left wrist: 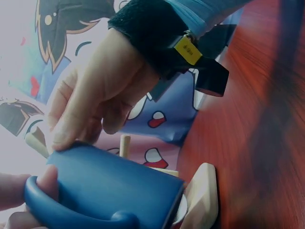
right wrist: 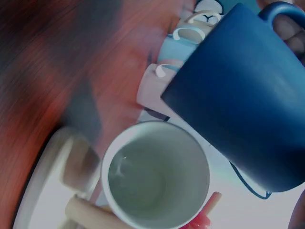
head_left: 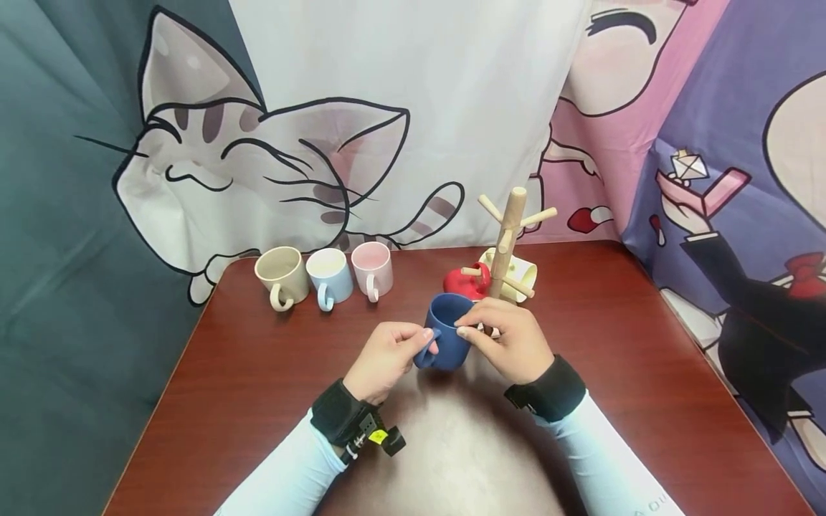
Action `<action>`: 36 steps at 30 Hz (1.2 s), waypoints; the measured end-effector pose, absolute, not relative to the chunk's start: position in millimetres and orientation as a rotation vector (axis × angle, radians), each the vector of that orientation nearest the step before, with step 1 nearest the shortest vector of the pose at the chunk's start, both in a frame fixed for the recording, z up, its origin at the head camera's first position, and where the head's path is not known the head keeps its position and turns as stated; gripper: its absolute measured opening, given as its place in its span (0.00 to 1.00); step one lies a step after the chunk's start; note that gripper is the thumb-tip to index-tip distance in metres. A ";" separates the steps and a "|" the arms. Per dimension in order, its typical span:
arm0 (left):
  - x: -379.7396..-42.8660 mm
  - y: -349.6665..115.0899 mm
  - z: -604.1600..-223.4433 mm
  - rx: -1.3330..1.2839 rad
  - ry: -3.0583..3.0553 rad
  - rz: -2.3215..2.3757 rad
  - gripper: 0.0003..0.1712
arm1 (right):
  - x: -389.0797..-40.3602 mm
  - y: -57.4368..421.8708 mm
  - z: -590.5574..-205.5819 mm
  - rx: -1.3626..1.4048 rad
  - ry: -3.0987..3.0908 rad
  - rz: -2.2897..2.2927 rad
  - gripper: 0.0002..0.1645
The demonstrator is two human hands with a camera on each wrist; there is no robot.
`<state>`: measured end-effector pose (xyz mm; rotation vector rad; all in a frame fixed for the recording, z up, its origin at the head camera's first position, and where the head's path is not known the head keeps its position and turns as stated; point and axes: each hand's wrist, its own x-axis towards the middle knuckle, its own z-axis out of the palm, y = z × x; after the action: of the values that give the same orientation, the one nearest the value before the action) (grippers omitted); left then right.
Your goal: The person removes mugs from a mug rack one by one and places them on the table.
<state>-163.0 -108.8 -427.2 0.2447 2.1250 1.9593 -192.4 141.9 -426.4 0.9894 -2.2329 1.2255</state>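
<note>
A dark blue mug [head_left: 452, 347] is held up over the table in front of the wooden mug rack. My left hand [head_left: 385, 358] pinches its handle between thumb and fingers, on the left side. At the rim, my right hand [head_left: 511, 342] pinches the mug's wall from the right. In the left wrist view the blue mug [left wrist: 112, 183] is tilted, with the right hand [left wrist: 97, 90] at its rim and left fingers [left wrist: 14, 188] at the handle. Seen from the right wrist, the blue mug [right wrist: 243, 100] hangs beside a cream mug [right wrist: 156, 129].
The wooden mug rack [head_left: 513, 211] bears a red mug [head_left: 459, 284] and a cream mug [head_left: 525, 274] on its lower pegs; several upper pegs stick out. At the table's back left stand a beige mug [head_left: 290, 276], a light blue mug [head_left: 332, 276] and a pink mug [head_left: 377, 269].
</note>
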 end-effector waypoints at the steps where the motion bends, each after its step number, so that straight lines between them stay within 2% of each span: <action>1: -160.5 -110.3 -428.6 0.225 2.126 1.978 0.14 | -191.7 142.0 -427.6 0.963 -2.212 1.243 0.16; 13: -145.7 -148.3 -443.3 0.046 2.253 2.239 0.15 | -193.4 169.1 -430.9 0.331 -2.108 1.601 0.08; 20: -144.1 -175.9 -445.9 -0.012 2.250 2.420 0.16 | -195.9 184.2 -434.0 0.221 -2.112 1.632 0.07; 36: -127.6 -255.4 -460.7 -0.294 2.383 2.513 0.19 | -197.4 194.7 -438.5 0.102 -2.076 1.684 0.09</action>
<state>-127.6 -255.4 -460.7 -0.2940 2.3835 2.5128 -197.4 194.7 -438.5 0.1025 -2.0757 1.6843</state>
